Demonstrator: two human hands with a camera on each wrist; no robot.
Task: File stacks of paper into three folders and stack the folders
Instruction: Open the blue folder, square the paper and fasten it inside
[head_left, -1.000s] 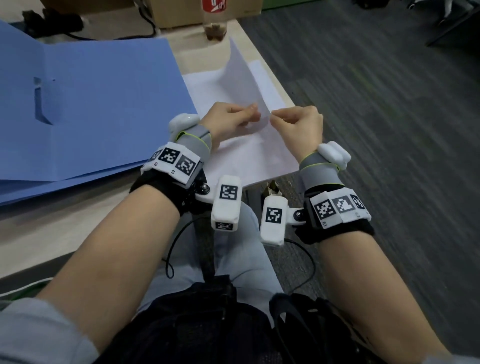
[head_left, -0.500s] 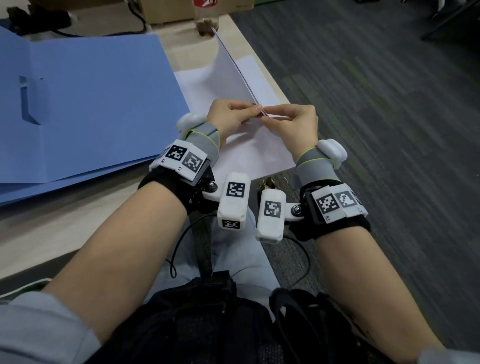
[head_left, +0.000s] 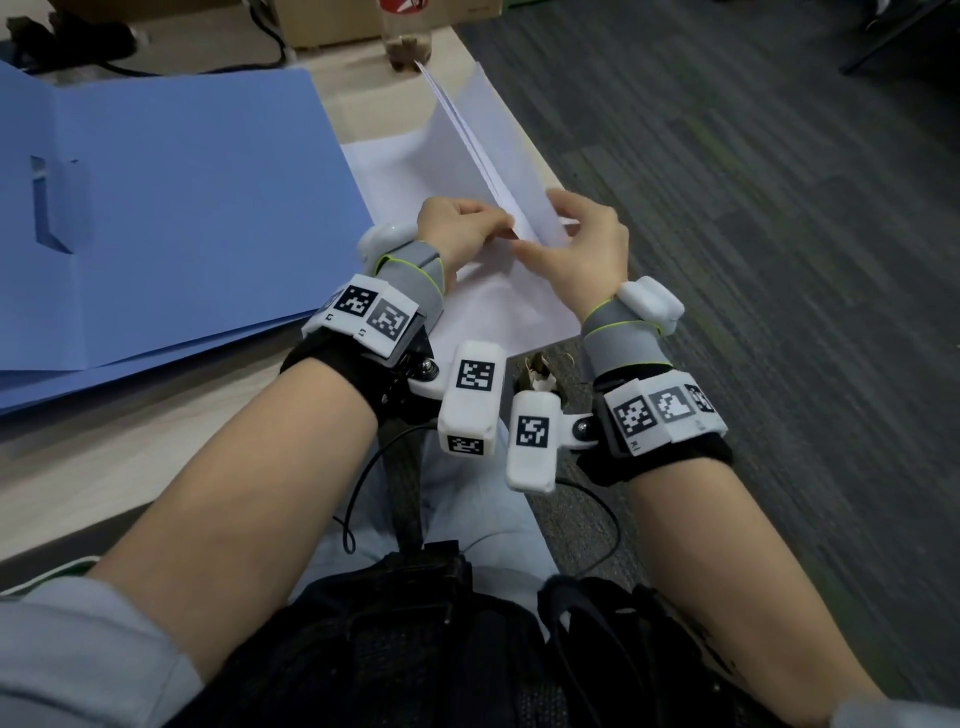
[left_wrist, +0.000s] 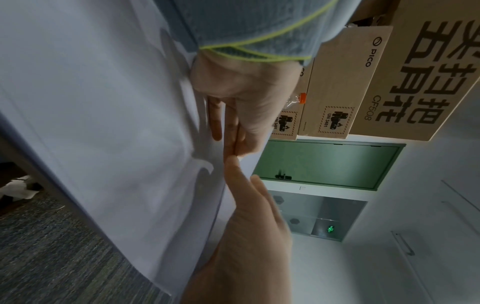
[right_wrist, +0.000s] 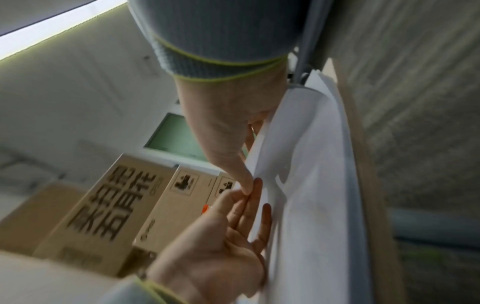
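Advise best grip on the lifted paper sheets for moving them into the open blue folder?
Pinch the near corner of the lifted paper sheets, from either side, as both hands do: the bundle stands on edge, its far end unsupported.

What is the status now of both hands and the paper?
Left hand and right hand: both pinch the lifted sheets at the near edge. Blue folder lies open, no paper in it. Nothing in the way.
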